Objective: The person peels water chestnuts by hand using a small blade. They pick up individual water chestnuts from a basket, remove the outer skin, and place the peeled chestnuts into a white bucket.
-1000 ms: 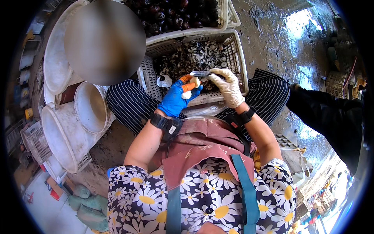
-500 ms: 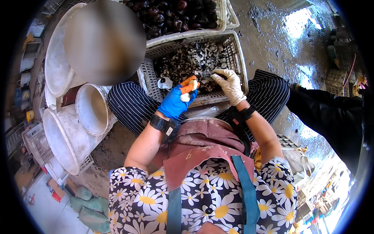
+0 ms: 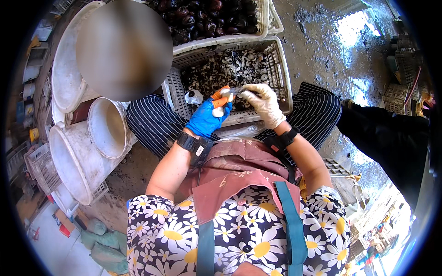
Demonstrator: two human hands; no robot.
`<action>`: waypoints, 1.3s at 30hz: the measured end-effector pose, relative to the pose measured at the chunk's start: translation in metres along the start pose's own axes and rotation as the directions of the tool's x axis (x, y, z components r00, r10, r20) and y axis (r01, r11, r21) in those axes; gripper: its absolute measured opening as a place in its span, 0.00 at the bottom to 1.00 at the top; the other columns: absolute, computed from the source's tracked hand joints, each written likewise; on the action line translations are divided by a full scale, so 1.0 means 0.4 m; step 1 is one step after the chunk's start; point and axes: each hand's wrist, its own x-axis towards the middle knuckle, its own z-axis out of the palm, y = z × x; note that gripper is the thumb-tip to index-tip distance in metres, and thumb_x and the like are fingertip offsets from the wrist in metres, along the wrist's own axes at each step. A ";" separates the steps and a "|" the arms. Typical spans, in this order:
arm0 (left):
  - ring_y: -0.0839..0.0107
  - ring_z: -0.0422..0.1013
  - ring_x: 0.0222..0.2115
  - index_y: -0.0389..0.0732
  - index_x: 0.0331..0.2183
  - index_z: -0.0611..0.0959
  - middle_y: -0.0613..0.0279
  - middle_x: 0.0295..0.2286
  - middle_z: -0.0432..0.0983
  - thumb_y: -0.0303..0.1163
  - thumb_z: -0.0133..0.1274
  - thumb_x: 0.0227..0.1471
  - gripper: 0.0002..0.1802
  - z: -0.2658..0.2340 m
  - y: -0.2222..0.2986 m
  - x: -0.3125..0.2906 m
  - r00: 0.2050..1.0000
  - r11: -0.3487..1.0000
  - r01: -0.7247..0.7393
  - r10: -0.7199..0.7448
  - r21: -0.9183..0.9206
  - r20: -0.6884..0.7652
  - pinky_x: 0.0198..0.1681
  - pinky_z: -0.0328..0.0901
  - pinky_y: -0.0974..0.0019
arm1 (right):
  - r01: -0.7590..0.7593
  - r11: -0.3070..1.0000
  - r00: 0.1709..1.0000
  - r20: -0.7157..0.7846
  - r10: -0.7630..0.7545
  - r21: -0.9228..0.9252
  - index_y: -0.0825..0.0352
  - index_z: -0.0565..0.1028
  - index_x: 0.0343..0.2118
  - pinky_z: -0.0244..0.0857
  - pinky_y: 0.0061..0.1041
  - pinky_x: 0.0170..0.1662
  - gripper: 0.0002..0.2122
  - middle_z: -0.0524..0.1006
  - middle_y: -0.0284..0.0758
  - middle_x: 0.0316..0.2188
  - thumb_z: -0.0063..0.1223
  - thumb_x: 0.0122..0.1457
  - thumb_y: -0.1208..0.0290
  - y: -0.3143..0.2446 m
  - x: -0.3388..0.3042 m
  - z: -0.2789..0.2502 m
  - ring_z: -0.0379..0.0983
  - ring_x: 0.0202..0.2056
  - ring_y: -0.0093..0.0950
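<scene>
My left hand [image 3: 206,118], in a blue glove with orange finger covers, is closed around small white peeled pieces [image 3: 218,112] that look like water chestnuts. Against them, my right hand [image 3: 264,105] in a whitish glove grips a small metal blade [image 3: 236,91], perhaps a peeling knife; its handle is hidden in my fingers. Both hands hover over the near side of a plastic crate [image 3: 286,76] between my knees. Dark and white peelings [image 3: 239,66] lie inside it. A crumpled white thing [image 3: 194,96], perhaps a bag, sits at its left end.
Beyond is another crate [image 3: 263,20] heaped with dark, glossy, roundish produce [image 3: 207,18]. White buckets [image 3: 69,161] lie at the left beside a large pale tub [image 3: 62,69]. The floor [image 3: 317,60] is wet and muddy. A dark-clothed leg [image 3: 382,133] shows at right.
My right hand has moved left and slightly down, bringing the blade from over the peelings to the white piece at my left fingertips. The left hand has shifted slightly left.
</scene>
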 end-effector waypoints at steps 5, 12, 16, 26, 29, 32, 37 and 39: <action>0.61 0.71 0.41 0.35 0.44 0.73 0.50 0.39 0.73 0.21 0.48 0.52 0.15 0.020 -0.014 -0.006 0.965 0.967 -0.037 0.100 0.252 -0.243 0.47 0.68 0.65 | 0.027 1.000 0.999 0.022 -0.026 -0.013 0.67 0.78 0.34 0.65 0.22 0.39 0.09 0.77 0.34 0.30 0.61 0.50 0.71 0.010 0.009 -0.030 0.72 0.33 0.24; 0.66 0.72 0.38 0.36 0.46 0.73 0.53 0.39 0.73 0.21 0.46 0.53 0.17 0.006 -0.002 -0.003 0.985 0.969 -0.023 0.064 0.244 -0.162 0.42 0.69 0.70 | -0.105 0.993 0.994 0.020 0.104 0.050 0.67 0.78 0.35 0.65 0.22 0.39 0.10 0.77 0.34 0.30 0.61 0.50 0.71 0.029 0.026 -0.040 0.71 0.33 0.23; 0.70 0.72 0.35 0.38 0.46 0.73 0.56 0.37 0.74 0.21 0.48 0.53 0.17 0.010 -0.008 -0.011 0.995 0.993 -0.017 0.028 0.117 -0.094 0.34 0.69 0.76 | 0.110 0.990 0.993 0.062 -0.105 -0.086 0.66 0.78 0.34 0.65 0.22 0.38 0.09 0.76 0.32 0.28 0.60 0.50 0.72 -0.005 0.000 -0.002 0.71 0.32 0.23; 0.66 0.72 0.37 0.35 0.41 0.75 0.56 0.36 0.75 0.20 0.48 0.52 0.13 0.022 -0.012 -0.008 0.971 0.964 0.002 0.061 0.266 -0.230 0.42 0.70 0.71 | 0.004 0.997 0.998 0.062 0.000 -0.074 0.67 0.78 0.35 0.65 0.22 0.38 0.10 0.76 0.35 0.29 0.60 0.50 0.71 0.015 0.011 -0.018 0.71 0.34 0.23; 0.68 0.72 0.36 0.35 0.42 0.75 0.56 0.36 0.75 0.20 0.48 0.52 0.14 0.002 -0.007 -0.003 0.977 0.971 -0.022 0.071 0.238 -0.200 0.39 0.70 0.74 | -0.096 0.995 0.995 -0.025 0.096 -0.034 0.68 0.78 0.35 0.66 0.21 0.39 0.09 0.75 0.33 0.30 0.60 0.50 0.72 0.068 0.017 -0.039 0.71 0.33 0.24; 0.72 0.72 0.34 0.37 0.48 0.71 0.56 0.37 0.74 0.20 0.48 0.52 0.19 -0.006 -0.005 -0.006 0.991 0.991 -0.012 0.030 0.133 -0.129 0.32 0.69 0.77 | 0.022 0.999 0.998 0.060 -0.023 0.031 0.66 0.78 0.34 0.65 0.22 0.36 0.08 0.74 0.31 0.29 0.60 0.50 0.74 -0.010 -0.009 0.000 0.69 0.32 0.21; 0.78 0.70 0.26 0.39 0.52 0.67 0.55 0.37 0.74 0.21 0.48 0.52 0.24 0.036 0.005 -0.009 0.991 0.965 0.022 0.013 0.262 -0.131 0.19 0.60 0.85 | -0.171 0.983 0.984 0.042 0.174 -0.063 0.69 0.77 0.36 0.66 0.17 0.34 0.10 0.79 0.32 0.26 0.59 0.52 0.71 0.048 0.026 -0.032 0.72 0.29 0.17; 0.79 0.70 0.26 0.40 0.54 0.65 0.55 0.36 0.75 0.21 0.49 0.52 0.27 0.071 -0.022 -0.006 0.902 0.904 -0.051 0.225 0.425 -0.370 0.19 0.59 0.86 | -0.298 0.943 0.954 0.062 0.292 0.147 0.69 0.77 0.37 0.66 0.17 0.35 0.10 0.78 0.32 0.28 0.58 0.53 0.71 0.006 0.016 -0.036 0.72 0.31 0.18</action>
